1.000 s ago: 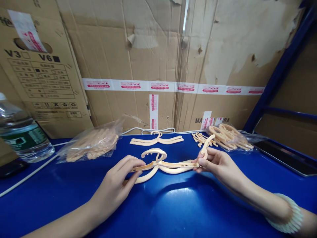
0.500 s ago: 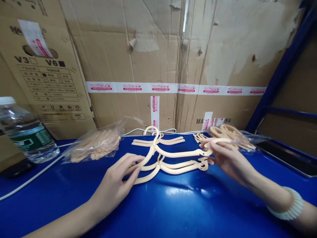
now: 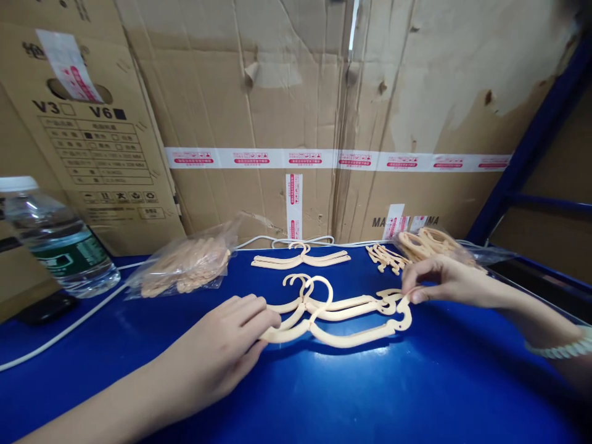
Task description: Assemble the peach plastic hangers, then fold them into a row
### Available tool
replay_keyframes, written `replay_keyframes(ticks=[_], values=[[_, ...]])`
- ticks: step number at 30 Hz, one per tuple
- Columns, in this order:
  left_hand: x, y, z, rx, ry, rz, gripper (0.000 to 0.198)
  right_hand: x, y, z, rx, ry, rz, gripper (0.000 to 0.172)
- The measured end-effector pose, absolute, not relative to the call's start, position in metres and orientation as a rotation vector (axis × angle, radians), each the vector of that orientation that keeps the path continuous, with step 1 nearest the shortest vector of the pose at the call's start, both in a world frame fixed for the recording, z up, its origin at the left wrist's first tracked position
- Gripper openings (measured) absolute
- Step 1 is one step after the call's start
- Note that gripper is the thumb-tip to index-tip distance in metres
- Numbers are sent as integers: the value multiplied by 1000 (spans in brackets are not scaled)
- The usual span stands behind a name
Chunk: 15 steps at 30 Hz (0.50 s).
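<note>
On your left hand's [image 3: 235, 339] right, along the near side of the front hanger [image 3: 351, 341], the blue table [image 3: 351, 401] is bare, so you can slide across there. Just past that hanger, more hangers [image 3: 346, 314] block your way. Beyond your left hand sits a clear bag [image 3: 189, 268], with a bottle [image 3: 69, 256] farther left. Close past your right hand [image 3: 435, 280], another bag [image 3: 428, 243] blocks you, and behind everything a cardboard wall [image 3: 259, 197] stops you.

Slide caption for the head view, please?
Left hand and right hand hold opposite ends of the front hanger at a blue table.
</note>
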<state>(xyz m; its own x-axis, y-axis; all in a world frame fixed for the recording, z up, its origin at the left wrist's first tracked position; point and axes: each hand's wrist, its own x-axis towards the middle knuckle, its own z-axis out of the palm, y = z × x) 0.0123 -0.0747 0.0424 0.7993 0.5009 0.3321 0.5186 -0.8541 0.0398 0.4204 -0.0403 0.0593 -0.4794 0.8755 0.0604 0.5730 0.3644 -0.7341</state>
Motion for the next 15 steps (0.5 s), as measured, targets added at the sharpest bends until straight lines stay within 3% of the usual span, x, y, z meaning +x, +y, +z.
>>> replay_keyframes(ticks=[6,15], values=[[14,-77,38,-2846,-748,-372,24,415,-42,55,-1316,-2413,807,25],[8,-62,21,-2678,-716,-514,27,412,-37,45,-1462,-2448,472,23]])
